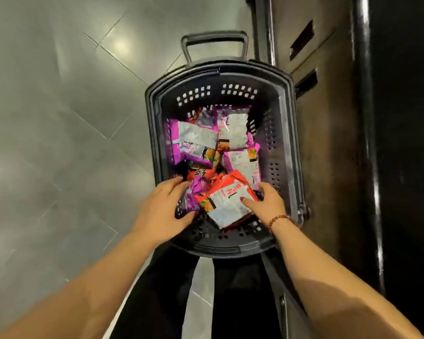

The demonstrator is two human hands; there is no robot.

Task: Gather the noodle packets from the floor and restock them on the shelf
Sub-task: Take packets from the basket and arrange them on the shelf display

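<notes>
At the frame's centre the noodle packets (233, 133) lie heaped in the basket (275, 99), so we curl our left hand (162, 209) round a purple packet (196, 189) and pinch an orange packet (228, 200) with our right hand (269, 204), likely to lift both out.

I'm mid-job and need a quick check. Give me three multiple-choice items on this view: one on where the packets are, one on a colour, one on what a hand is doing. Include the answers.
1. Where do the noodle packets lie?
A. Spread on the floor tiles
B. Inside the black basket
C. On a shelf

2. The nearest packet, held by the right hand, is mainly:
A. Orange-red
B. Green
C. Blue

3. What is the left hand doing?
A. Hanging idle outside the basket
B. Gripping purple packets
C. Holding the basket's handle

Answers:
1 B: all the packets in view sit between the basket's walls.
2 A: its border is orange-red around a white printed panel.
3 B: its fingers and thumb curl round the purple packets at the near end of the basket.
</notes>
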